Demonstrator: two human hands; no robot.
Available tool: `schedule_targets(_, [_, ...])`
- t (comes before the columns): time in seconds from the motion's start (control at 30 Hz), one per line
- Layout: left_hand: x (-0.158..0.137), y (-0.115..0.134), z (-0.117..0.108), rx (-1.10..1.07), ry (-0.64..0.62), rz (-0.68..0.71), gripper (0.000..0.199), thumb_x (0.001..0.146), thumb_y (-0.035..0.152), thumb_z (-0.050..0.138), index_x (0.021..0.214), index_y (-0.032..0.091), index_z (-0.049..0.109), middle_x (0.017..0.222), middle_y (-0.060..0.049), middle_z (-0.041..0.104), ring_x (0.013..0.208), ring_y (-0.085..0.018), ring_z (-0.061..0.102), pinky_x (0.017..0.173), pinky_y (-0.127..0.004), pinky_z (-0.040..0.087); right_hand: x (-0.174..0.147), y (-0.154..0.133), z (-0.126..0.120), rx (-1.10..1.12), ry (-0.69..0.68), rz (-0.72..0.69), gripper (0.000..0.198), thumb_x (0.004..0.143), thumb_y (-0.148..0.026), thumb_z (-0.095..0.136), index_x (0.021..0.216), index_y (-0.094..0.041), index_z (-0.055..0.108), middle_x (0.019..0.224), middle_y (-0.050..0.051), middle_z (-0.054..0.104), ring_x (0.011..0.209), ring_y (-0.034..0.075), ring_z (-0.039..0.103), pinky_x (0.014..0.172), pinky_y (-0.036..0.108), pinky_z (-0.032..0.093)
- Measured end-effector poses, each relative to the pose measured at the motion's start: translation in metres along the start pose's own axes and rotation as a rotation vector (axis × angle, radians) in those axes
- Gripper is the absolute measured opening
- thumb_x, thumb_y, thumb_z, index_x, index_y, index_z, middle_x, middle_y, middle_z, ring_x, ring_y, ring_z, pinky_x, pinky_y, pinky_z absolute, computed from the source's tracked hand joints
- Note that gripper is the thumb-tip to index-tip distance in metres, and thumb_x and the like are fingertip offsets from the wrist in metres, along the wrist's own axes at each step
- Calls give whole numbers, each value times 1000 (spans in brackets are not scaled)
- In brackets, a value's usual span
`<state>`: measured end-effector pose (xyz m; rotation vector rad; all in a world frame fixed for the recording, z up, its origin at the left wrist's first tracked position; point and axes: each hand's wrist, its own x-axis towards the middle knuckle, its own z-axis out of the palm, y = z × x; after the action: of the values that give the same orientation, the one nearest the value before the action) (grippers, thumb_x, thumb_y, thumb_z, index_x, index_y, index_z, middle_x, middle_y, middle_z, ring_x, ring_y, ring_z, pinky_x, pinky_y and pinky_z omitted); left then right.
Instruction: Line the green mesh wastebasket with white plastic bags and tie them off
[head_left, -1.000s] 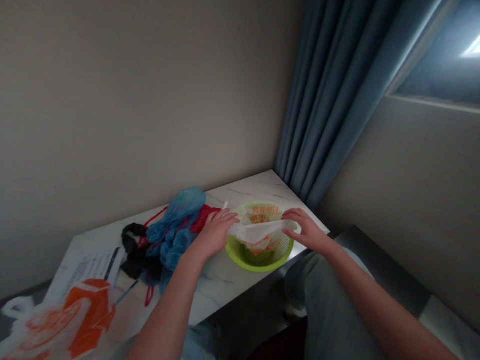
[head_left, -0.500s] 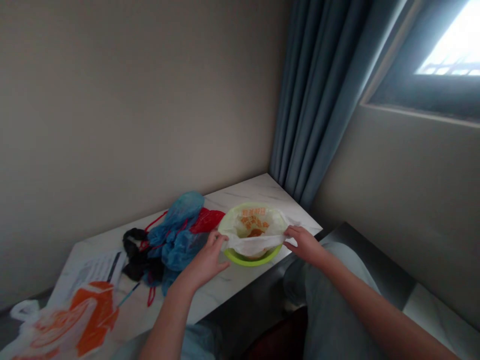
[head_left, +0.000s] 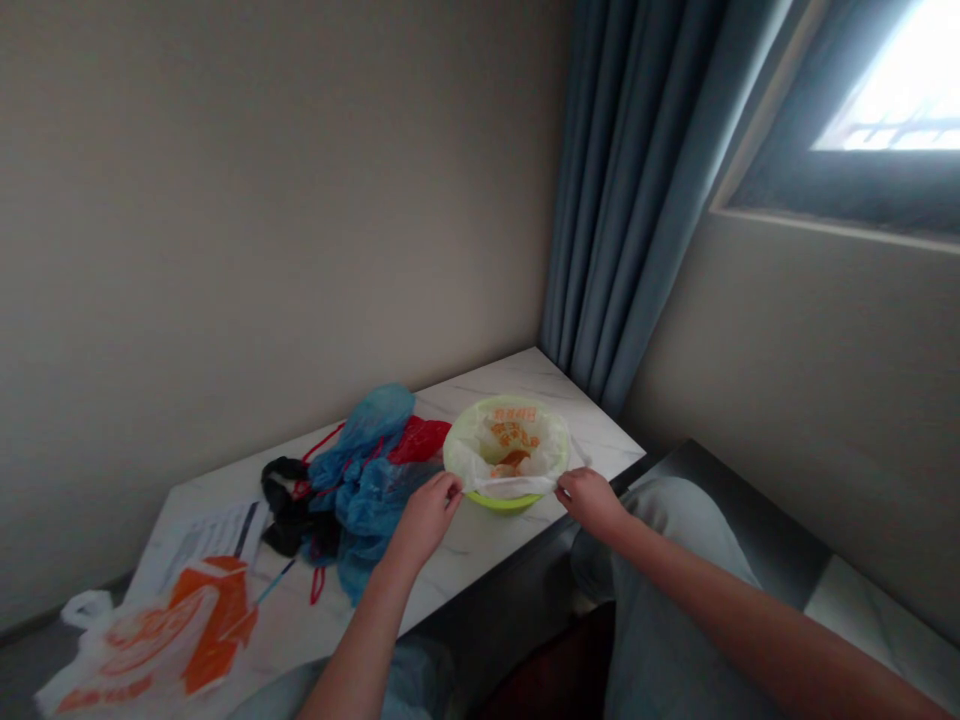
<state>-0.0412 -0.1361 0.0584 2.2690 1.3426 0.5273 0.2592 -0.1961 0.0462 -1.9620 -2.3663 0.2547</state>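
A lime-green bin (head_left: 510, 503) stands on the marble-patterned table, lined with a white plastic bag (head_left: 551, 440) that bears orange print. My left hand (head_left: 433, 510) pinches the bag's edge at the near left of the rim. On the near right, my right hand (head_left: 589, 500) has its fingers closed on the same edge. Between both hands the bag's front edge is stretched across the near rim, with green showing below it. Orange print shows through inside the bag; what lies at the bottom is hard to make out.
Blue plastic bags (head_left: 375, 490), a red bag (head_left: 420, 440) and a black bag (head_left: 296, 520) lie heaped left of the bin. Farther left are a printed sheet (head_left: 202, 540) and a white-and-orange bag (head_left: 165, 640). A blue curtain (head_left: 607, 250) hangs behind the table (head_left: 495, 375).
The bag's front edge has come down over the bin's near rim, and its mouth is wider. My left hand's fingers have closed; my right hand has shifted slightly left and down.
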Motion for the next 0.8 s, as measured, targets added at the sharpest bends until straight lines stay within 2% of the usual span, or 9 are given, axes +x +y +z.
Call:
schedule_targets(0.13, [0, 1, 5, 17, 25, -24, 10, 85, 13, 52, 80, 21, 56, 87, -6, 66, 85, -21, 65, 80, -32, 47, 2, -7, 14, -62, -66, -48, 24, 94, -20, 51, 86, -15, 74, 90, 13, 74, 88, 24, 68, 84, 32, 47])
schedule_targets(0.33, [-2, -1, 14, 12, 53, -66, 11, 81, 12, 55, 75, 21, 57, 83, -5, 67, 82, -20, 65, 79, -31, 46, 7, -14, 34, -99, -91, -98, 23, 91, -15, 52, 91, -13, 75, 94, 15, 74, 91, 26, 69, 85, 33, 48])
schedule_targets(0.53, [-6, -3, 24, 22, 87, -111, 11, 79, 11, 55, 74, 21, 56, 82, -5, 67, 80, -19, 64, 77, -30, 44, 10, -12, 41, -104, -101, -83, 24, 92, -16, 51, 92, -13, 75, 96, 17, 75, 92, 27, 69, 85, 34, 49])
schedule_targets(0.8, [-7, -16, 36, 125, 44, -245, 8, 78, 12, 55, 77, 20, 57, 83, -7, 68, 78, -21, 64, 71, -30, 41, 15, -2, 46, -146, -148, -20, 23, 88, -10, 53, 85, -9, 76, 88, 20, 74, 85, 28, 71, 83, 36, 48])
